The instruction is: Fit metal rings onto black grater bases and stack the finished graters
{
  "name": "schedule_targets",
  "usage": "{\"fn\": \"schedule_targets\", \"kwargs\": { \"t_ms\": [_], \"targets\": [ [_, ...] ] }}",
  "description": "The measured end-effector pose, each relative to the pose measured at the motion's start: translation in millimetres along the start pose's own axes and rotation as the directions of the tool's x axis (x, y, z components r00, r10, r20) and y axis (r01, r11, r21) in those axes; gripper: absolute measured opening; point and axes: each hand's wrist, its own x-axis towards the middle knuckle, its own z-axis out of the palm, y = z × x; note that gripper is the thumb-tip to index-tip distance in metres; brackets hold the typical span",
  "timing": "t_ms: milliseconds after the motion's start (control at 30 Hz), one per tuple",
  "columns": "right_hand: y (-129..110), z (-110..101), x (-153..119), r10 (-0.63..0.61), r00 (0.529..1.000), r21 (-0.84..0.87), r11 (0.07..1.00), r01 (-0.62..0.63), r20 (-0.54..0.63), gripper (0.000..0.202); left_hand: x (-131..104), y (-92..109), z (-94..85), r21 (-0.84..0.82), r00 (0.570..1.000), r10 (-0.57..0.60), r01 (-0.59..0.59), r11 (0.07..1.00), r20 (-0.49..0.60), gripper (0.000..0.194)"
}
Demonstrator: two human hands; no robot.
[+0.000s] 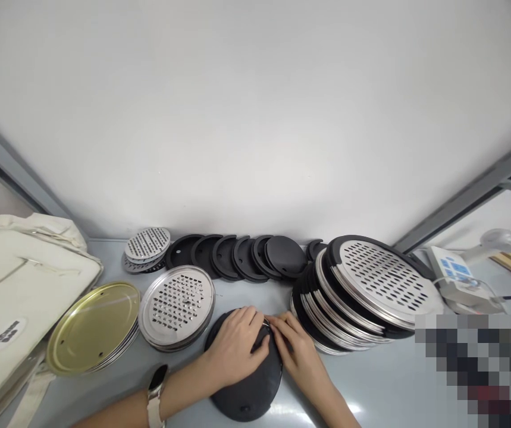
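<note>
A round black plastic disc (246,398) lies in front of me on the grey table, with a small hole near its front edge. My left hand (240,345) rests over its top, fingers bent toward the far rim and thumb pressed on the surface. At the far right rim my right hand (295,342) is closed, its fingertips pinching the edge. A thin bright edge, perhaps metal, shows between the two hands; the fingers hide most of it. Just left of the disc is a stack of silver grater plates (181,300) with raised holes.
Gold-coloured round lids (97,327) are stacked at left beside a cream bag (9,309). Black discs (286,255) overlap along the wall, near small grater discs (148,244). To the right leans a tall pile of black-rimmed graters (384,279), with a white device (454,270) behind.
</note>
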Motion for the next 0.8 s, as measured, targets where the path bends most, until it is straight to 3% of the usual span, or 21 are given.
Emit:
{"fn": "schedule_targets", "kwargs": {
  "t_ms": [300,800],
  "targets": [
    [-1.1,-1.5,-0.4,-0.005,1.000,0.024,1.000,0.005,-0.003,0.038,0.6,0.4,-0.4,-0.087,0.999,-0.029,0.026,0.996,-0.030,0.016],
    [-8.7,-6.1,2.7,0.043,0.999,0.037,0.998,-0.043,0.003,0.030,0.4,1.2,-2.0,-0.025,0.999,0.006,-0.008,1.000,-0.053,0.010]
  ]
}}
